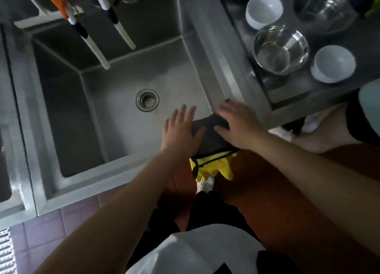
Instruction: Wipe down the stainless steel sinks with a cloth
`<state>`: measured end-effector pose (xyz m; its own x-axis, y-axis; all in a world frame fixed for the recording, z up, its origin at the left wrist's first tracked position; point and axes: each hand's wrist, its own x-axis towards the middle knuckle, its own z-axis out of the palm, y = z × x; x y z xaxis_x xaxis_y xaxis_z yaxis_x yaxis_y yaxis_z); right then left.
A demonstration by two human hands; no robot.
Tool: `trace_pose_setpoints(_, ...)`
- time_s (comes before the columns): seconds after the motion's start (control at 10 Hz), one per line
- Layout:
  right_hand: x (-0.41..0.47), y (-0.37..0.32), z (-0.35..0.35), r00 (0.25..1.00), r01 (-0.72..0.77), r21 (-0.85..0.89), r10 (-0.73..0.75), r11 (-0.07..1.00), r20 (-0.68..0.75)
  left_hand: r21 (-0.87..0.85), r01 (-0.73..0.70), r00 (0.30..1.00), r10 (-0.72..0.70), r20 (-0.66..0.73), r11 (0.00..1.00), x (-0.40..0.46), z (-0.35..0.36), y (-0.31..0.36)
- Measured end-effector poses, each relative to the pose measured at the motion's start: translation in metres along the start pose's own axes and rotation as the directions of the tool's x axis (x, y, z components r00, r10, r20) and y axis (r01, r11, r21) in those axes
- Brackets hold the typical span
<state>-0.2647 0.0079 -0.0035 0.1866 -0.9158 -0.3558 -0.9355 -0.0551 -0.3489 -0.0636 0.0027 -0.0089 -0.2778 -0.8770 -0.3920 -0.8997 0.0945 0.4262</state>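
Note:
A deep stainless steel sink (67, 101) fills the middle of the head view, with a round drain strainer (147, 100) in its floor. A dark grey cloth with a yellow underside (209, 142) is draped over the sink's near right corner, its yellow part hanging down outside. My left hand (181, 129) lies flat with straight fingers, its thumb side on the cloth's left edge. My right hand (240, 125) rests spread on the cloth's right part at the sink rim.
Two white spray hoses (123, 33) and an orange-tipped nozzle (59, 2) hang over the sink's back. To the right a steel counter (292, 101) carries white bowls (264, 10) and glass bowls (280, 49). Another basin lies at the left. Another person's legs stand at the far right.

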Motion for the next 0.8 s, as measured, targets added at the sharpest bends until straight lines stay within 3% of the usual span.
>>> trace_pose_setpoints(0.1, -0.014, 0.004, 0.026, 0.98, 0.033, -0.125, -0.007, 0.992, 0.197, 0.196, -0.097, 0.99, 0.075, 0.118, 0.976, -0.017, 0.023, 0.0)
trace_pose_setpoints(0.3, -0.026, 0.015, 0.046, 0.994, 0.069, -0.158, -0.055, 0.985, 0.093, 0.154, -0.082, 0.997, 0.083, 0.001, 0.985, -0.038, 0.055, -0.014)
trace_pose_setpoints(0.5, -0.036, 0.008, 0.051, 0.995, 0.062, -0.143, -0.05, 0.988, 0.086, 0.152, -0.106, 0.994, 0.109, -0.011, 0.983, -0.046, 0.064, -0.02)
trace_pose_setpoints(0.7, -0.031, -0.006, 0.034, 0.993, -0.02, -0.188, 0.043, 0.982, 0.114, 0.096, -0.153, 0.988, 0.15, 0.038, 0.983, -0.042, 0.042, -0.024)
trace_pose_setpoints(0.8, -0.028, -0.026, 0.01, 0.992, -0.052, -0.15, 0.068, 0.987, 0.105, -0.002, -0.133, 0.991, 0.133, -0.032, 0.991, -0.05, 0.013, -0.031)
